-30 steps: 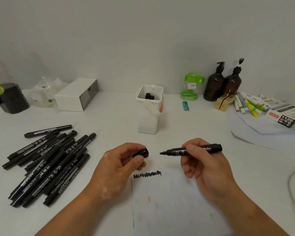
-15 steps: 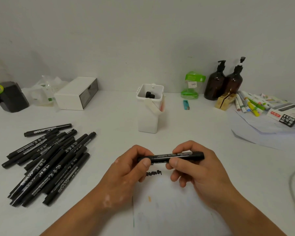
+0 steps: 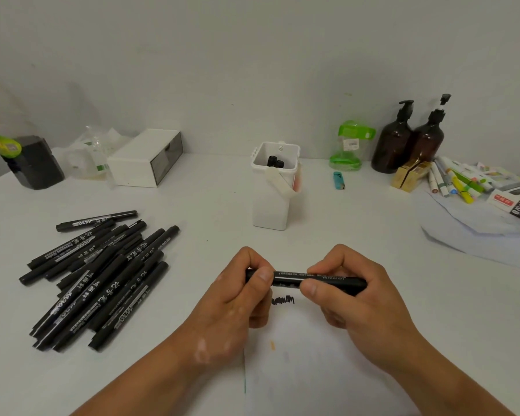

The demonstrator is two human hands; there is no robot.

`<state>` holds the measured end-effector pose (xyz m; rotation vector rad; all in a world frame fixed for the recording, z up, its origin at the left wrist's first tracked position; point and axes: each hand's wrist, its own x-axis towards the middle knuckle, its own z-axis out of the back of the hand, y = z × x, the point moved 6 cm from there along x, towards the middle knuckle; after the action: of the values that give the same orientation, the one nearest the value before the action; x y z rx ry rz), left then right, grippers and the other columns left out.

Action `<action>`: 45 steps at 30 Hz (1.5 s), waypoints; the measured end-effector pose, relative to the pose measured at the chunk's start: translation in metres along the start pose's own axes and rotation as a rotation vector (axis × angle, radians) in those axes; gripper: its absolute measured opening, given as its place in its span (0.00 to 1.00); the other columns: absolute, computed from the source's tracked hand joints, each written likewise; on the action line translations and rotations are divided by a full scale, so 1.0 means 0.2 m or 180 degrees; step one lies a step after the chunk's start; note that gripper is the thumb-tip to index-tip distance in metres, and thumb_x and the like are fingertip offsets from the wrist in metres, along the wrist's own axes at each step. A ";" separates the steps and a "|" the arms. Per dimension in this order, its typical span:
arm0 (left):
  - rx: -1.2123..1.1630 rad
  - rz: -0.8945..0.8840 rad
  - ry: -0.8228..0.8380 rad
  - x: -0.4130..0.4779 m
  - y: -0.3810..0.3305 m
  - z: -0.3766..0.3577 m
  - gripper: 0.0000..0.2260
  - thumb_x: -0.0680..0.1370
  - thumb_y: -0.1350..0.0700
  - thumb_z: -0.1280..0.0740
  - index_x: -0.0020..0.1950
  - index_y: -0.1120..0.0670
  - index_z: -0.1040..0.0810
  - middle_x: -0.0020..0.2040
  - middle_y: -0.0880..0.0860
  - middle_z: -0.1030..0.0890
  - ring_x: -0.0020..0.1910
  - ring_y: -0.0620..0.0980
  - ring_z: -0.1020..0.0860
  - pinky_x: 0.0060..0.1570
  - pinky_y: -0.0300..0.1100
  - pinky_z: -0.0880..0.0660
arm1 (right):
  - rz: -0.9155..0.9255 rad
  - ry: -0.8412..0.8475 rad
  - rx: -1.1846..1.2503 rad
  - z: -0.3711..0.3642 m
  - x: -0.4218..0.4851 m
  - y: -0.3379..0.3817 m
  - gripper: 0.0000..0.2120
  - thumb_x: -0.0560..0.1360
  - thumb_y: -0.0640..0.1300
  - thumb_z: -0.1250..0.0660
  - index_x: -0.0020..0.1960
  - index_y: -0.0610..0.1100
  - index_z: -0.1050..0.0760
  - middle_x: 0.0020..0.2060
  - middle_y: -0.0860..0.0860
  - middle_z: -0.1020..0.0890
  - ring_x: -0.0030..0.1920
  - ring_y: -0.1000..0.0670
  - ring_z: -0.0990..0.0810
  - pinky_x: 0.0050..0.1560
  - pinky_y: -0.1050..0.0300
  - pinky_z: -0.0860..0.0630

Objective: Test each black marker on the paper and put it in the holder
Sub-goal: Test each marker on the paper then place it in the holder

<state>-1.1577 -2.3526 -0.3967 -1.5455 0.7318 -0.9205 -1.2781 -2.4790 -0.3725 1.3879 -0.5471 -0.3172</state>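
Over the white paper sheet (image 3: 312, 370), my left hand (image 3: 237, 298) pinches the cap end of the slim black marker (image 3: 288, 277) and my right hand (image 3: 360, 298) grips its barrel. I'd press the cap straight on until seated, then go to the far tall white plastic holder (image 3: 270, 205).

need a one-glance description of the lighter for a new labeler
Start at the white marker holder standing on the white table, then look right toward the two brown pump bottles by the wall. Between them, just in front of the clear green-lidded container, lies the lighter. It is the only small teal thing there, lying flat.
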 end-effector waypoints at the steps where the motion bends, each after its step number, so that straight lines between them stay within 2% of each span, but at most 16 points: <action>1: 0.0025 0.0004 0.0017 0.00 0.00 0.00 0.15 0.77 0.43 0.38 0.44 0.55 0.32 0.30 0.46 0.34 0.31 0.52 0.40 0.31 0.43 0.39 | 0.0003 0.0030 0.0024 0.00 0.00 0.00 0.11 0.66 0.50 0.24 0.40 0.46 0.22 0.24 0.55 0.25 0.24 0.52 0.33 0.26 0.63 0.34; 5: 0.0136 -0.0046 0.0014 -0.01 -0.01 0.00 0.14 0.78 0.42 0.39 0.44 0.53 0.32 0.30 0.46 0.33 0.31 0.52 0.38 0.32 0.42 0.36 | -0.0012 0.0090 0.0129 -0.01 -0.01 0.01 0.10 0.67 0.49 0.23 0.40 0.46 0.23 0.24 0.54 0.26 0.24 0.51 0.34 0.26 0.62 0.34; 9: 0.0176 -0.0128 -0.0014 -0.01 -0.01 0.00 0.14 0.78 0.42 0.38 0.46 0.53 0.30 0.31 0.46 0.31 0.31 0.49 0.36 0.35 0.41 0.33 | -0.0039 0.0027 0.0125 -0.02 -0.02 0.00 0.12 0.64 0.53 0.23 0.40 0.48 0.22 0.25 0.52 0.26 0.25 0.50 0.34 0.27 0.60 0.34; 12: 0.0004 -0.0144 -0.0016 0.02 -0.01 0.03 0.13 0.76 0.45 0.33 0.47 0.54 0.28 0.31 0.48 0.29 0.31 0.50 0.32 0.37 0.45 0.30 | 0.0103 -0.0146 -0.0096 -0.03 -0.01 0.02 0.09 0.64 0.53 0.22 0.40 0.53 0.19 0.27 0.55 0.23 0.26 0.56 0.29 0.29 0.65 0.31; 16: -0.0773 -0.0081 -0.0142 0.05 -0.01 0.06 0.11 0.71 0.52 0.25 0.47 0.56 0.22 0.32 0.54 0.26 0.30 0.53 0.27 0.36 0.46 0.27 | 0.0129 -0.0267 -0.0053 -0.04 0.01 0.02 0.06 0.66 0.47 0.23 0.41 0.55 0.17 0.28 0.56 0.20 0.27 0.56 0.25 0.32 0.66 0.28; 18: -0.1125 0.0009 -0.0162 0.06 0.00 0.05 0.09 0.69 0.56 0.25 0.47 0.55 0.19 0.33 0.54 0.25 0.31 0.53 0.25 0.35 0.45 0.25 | 0.0136 -0.0166 -0.0060 -0.06 0.01 0.02 0.06 0.68 0.46 0.25 0.43 0.55 0.18 0.29 0.54 0.20 0.27 0.53 0.25 0.31 0.62 0.27; 21: -0.1292 0.0119 -0.0246 0.06 0.02 0.04 0.09 0.69 0.59 0.24 0.49 0.54 0.16 0.34 0.54 0.23 0.33 0.52 0.23 0.37 0.43 0.23 | 0.0205 -0.0141 -0.0323 -0.07 0.00 0.02 0.07 0.71 0.46 0.26 0.46 0.57 0.18 0.34 0.53 0.15 0.31 0.53 0.20 0.36 0.65 0.24; 24: -0.1151 0.0148 -0.0314 0.06 0.03 0.05 0.08 0.71 0.57 0.25 0.50 0.54 0.15 0.35 0.55 0.22 0.34 0.50 0.22 0.39 0.43 0.22 | 0.0175 -0.0213 -0.0655 -0.08 -0.01 0.00 0.08 0.69 0.52 0.25 0.47 0.60 0.19 0.41 0.57 0.12 0.40 0.57 0.15 0.43 0.69 0.24; 26: -0.0884 0.0167 -0.0414 0.06 0.04 0.07 0.13 0.69 0.49 0.24 0.51 0.53 0.15 0.38 0.54 0.20 0.38 0.51 0.21 0.43 0.44 0.21 | 0.0211 -0.0082 -0.0973 -0.11 -0.02 -0.01 0.09 0.68 0.58 0.26 0.48 0.62 0.19 0.42 0.61 0.13 0.45 0.58 0.15 0.46 0.69 0.23; 29: -0.0473 0.0059 -0.0535 0.07 0.03 0.10 0.15 0.71 0.42 0.29 0.50 0.51 0.16 0.46 0.54 0.16 0.46 0.53 0.18 0.49 0.45 0.21 | 0.0366 -0.0058 -0.1475 -0.11 -0.02 0.02 0.11 0.67 0.65 0.30 0.46 0.62 0.17 0.42 0.62 0.14 0.46 0.55 0.16 0.47 0.62 0.21; 31: -0.0318 -0.0018 -0.0535 0.06 0.00 0.11 0.14 0.72 0.41 0.31 0.48 0.49 0.18 0.44 0.55 0.16 0.46 0.54 0.17 0.47 0.41 0.22 | 0.0493 -0.0352 -0.1401 -0.05 -0.01 0.05 0.10 0.67 0.63 0.29 0.43 0.59 0.17 0.38 0.58 0.14 0.41 0.53 0.17 0.44 0.60 0.21; 33: 0.0185 -0.0108 -0.0486 0.05 -0.03 0.12 0.13 0.73 0.40 0.33 0.48 0.47 0.19 0.37 0.52 0.18 0.38 0.49 0.19 0.43 0.35 0.24 | 0.0441 -0.0535 -0.1023 0.00 0.01 0.07 0.08 0.69 0.58 0.26 0.45 0.58 0.17 0.35 0.54 0.16 0.36 0.54 0.18 0.40 0.62 0.22; 35: 0.0697 -0.0231 -0.0315 0.04 -0.05 0.11 0.10 0.75 0.42 0.33 0.48 0.46 0.19 0.32 0.47 0.21 0.31 0.44 0.24 0.36 0.31 0.28 | 0.0270 -0.0276 -0.0732 -0.02 0.04 0.10 0.07 0.72 0.56 0.25 0.50 0.60 0.18 0.34 0.50 0.17 0.33 0.54 0.19 0.37 0.61 0.22; 39: 0.1144 -0.0305 0.0103 0.02 -0.06 0.06 0.05 0.76 0.46 0.30 0.49 0.44 0.17 0.33 0.44 0.21 0.32 0.41 0.26 0.36 0.35 0.27 | 0.0077 0.0223 -0.0920 -0.10 0.06 0.13 0.08 0.72 0.56 0.27 0.51 0.62 0.19 0.35 0.51 0.17 0.34 0.53 0.19 0.37 0.63 0.25; 42: 0.1286 -0.0325 0.0156 0.02 -0.05 0.07 0.11 0.73 0.39 0.30 0.48 0.45 0.16 0.35 0.53 0.22 0.32 0.43 0.28 0.35 0.41 0.28 | 0.0259 0.0195 -0.1423 -0.12 0.09 0.20 0.01 0.75 0.52 0.26 0.46 0.58 0.17 0.35 0.50 0.17 0.34 0.52 0.19 0.36 0.64 0.25; 45: 0.1164 -0.0186 -0.0197 0.04 -0.04 0.14 0.15 0.71 0.38 0.28 0.49 0.46 0.16 0.35 0.53 0.20 0.33 0.44 0.26 0.37 0.44 0.25 | 0.0637 -0.0145 -0.1459 -0.02 0.20 0.38 0.07 0.76 0.44 0.25 0.41 0.53 0.17 0.28 0.50 0.19 0.27 0.56 0.23 0.30 0.65 0.28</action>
<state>-1.1292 -2.3434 -0.3898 -1.2696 0.4459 -0.9845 -1.2503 -2.4829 -0.2918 0.8784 -0.6022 -0.2904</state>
